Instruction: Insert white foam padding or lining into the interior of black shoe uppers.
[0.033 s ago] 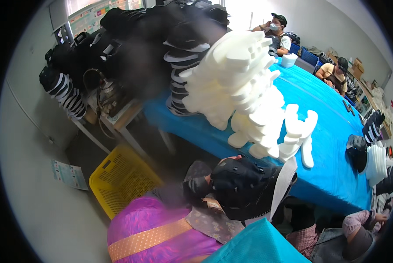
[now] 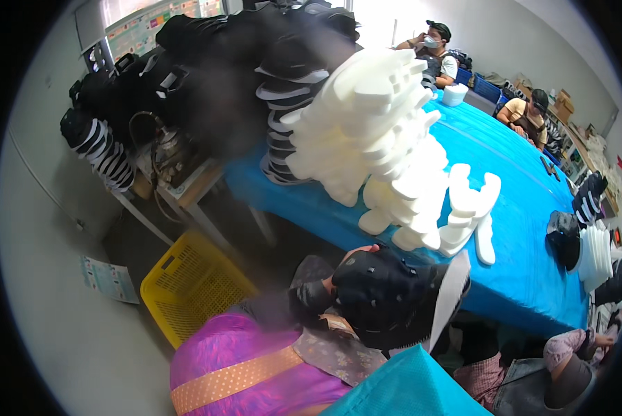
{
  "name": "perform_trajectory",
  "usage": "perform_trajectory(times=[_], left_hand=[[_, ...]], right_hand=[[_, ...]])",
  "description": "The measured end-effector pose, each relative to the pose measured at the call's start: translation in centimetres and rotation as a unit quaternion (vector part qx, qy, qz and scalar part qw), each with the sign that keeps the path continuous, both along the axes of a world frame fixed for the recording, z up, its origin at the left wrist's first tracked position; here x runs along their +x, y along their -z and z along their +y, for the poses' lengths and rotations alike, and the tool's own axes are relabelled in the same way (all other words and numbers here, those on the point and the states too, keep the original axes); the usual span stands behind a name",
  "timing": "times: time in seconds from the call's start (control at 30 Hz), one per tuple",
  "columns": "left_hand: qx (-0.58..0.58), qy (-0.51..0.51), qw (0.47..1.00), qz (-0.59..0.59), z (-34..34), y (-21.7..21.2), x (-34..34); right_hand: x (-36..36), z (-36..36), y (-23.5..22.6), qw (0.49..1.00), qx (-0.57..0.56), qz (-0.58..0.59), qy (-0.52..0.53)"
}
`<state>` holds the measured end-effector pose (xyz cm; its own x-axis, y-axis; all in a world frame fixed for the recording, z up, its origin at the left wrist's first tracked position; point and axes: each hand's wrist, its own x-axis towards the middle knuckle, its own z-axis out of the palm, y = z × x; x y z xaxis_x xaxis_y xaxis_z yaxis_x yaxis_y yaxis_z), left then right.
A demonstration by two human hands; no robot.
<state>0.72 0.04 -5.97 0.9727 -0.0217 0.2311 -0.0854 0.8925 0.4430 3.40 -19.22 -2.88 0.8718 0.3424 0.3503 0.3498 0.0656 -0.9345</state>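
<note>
At five o'clock, the black piece (image 2: 377,298) looks like matt cloth with pale, fabric-like edging (image 2: 451,295). White pads (image 2: 366,125) at one look smooth and foamy; the yellow basket (image 2: 160,312) at eight is plastic.

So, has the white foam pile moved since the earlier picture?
No, not visibly. The white foam pile keeps its place on the blue table; both shift very slightly left together, so the camera likely moved.

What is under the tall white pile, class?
The tall white pile of shaped pieces stands on the blue table cover, seen bare beside it. The cover directly beneath the pieces is hidden.
</note>
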Motion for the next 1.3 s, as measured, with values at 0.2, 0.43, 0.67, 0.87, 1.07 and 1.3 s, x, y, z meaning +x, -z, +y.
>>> perform_trajectory(times=[0.2, 0.43, 0.67, 0.87, 1.07, 1.3], left_hand=[[0.339, -0.019, 0.940, 0.025, -0.5, -2.8, 0.8], [0.304, 0.019, 0.951, 0.054, -1.9, -3.8, 1.0], [0.300, 0.044, 0.949, 0.088, -2.2, -4.0, 0.6], [0.284, 0.060, 0.949, 0.123, -2.4, -3.4, -0.3], [0.251, 0.067, 0.952, 0.164, -2.2, -3.1, -0.4], [0.410, -0.025, 0.907, 0.095, -1.3, -4.4, -1.7]], right_hand=[[0.2, 0.1, -0.1, 1.000, -0.011, -0.023, 0.001], [-0.2, 0.0, -1.1, 0.995, -0.040, -0.095, -0.009], [0.5, -1.3, -1.4, 0.997, -0.049, -0.027, 0.057], [0.8, -1.7, -1.2, 0.998, -0.006, 0.046, 0.045], [0.0, -1.0, -1.6, 0.994, -0.066, -0.080, 0.028], [0.3, -1.0, -1.0, 0.999, -0.007, 0.047, 0.011]])
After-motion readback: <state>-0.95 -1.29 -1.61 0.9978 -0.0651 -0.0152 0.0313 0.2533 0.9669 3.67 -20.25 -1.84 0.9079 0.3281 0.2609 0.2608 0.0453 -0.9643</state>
